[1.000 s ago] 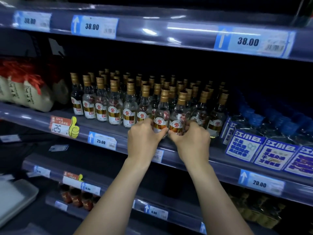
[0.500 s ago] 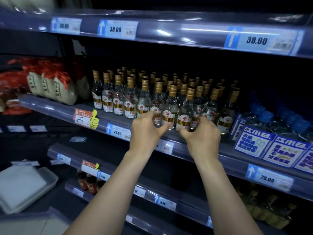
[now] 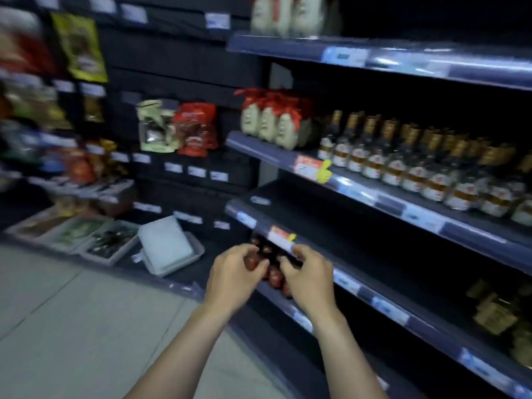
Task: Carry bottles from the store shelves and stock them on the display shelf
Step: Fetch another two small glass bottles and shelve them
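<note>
Several clear bottles with gold caps [image 3: 403, 165] stand in rows on the middle display shelf [image 3: 388, 204] at the right. My left hand [image 3: 233, 277] and my right hand [image 3: 311, 277] hang side by side below that shelf, fingers loosely curled and apart, with nothing visibly in them. They are in front of a few dark red bottles [image 3: 275, 276] on a lower shelf, under a tag with a yellow thumb [image 3: 283, 236]. The whole view is blurred.
Cream jars with red ribbons [image 3: 273, 122] stand left of the gold-capped bottles. Snack bags [image 3: 178, 128] hang on the left rack. A white tray [image 3: 169, 246] and clear bins [image 3: 109, 240] lie on the low ledge. Grey floor [image 3: 86, 326] lies at the lower left.
Both hands have come off the gold-capped bottles and dropped to the lower shelf's height. The view has swung left and down, bringing the left rack and the floor into sight.
</note>
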The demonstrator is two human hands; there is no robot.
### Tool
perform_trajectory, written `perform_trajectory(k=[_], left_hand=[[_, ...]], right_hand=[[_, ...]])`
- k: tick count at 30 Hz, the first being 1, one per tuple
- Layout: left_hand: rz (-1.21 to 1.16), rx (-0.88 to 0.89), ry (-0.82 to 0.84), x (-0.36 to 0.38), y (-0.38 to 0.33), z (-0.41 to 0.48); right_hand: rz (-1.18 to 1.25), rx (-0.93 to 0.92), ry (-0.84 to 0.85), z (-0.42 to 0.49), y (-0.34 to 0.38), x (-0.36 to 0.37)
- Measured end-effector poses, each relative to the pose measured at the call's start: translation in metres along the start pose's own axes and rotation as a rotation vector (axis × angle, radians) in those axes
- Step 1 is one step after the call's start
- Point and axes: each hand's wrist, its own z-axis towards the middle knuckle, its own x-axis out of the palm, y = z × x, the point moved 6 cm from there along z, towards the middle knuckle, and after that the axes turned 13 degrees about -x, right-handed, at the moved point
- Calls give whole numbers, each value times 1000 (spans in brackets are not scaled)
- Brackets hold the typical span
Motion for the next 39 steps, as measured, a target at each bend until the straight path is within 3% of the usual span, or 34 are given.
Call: perform_trajectory(k=[5,12,23,30,34,39], left_hand=[[195,-260,-1,-112,140,-49],[141,-714,-231,-258,316,-145],[116,-1265,-601,-482,515,-289],[85,-1563,-818,-629,578,-367],[121,-1688,-840,-689,598,-417],[52,-1755,-939,-760,646,-475]], right_hand=[[102,-27,334,-73,87,147],[131,-237,851,-173,213,325],[212,-624,1451,-343,442,563],[273,-824,1696,-436,599,677],[255,-953,1805,-489,677,717],[263,-1090,1882,-573,770,759]])
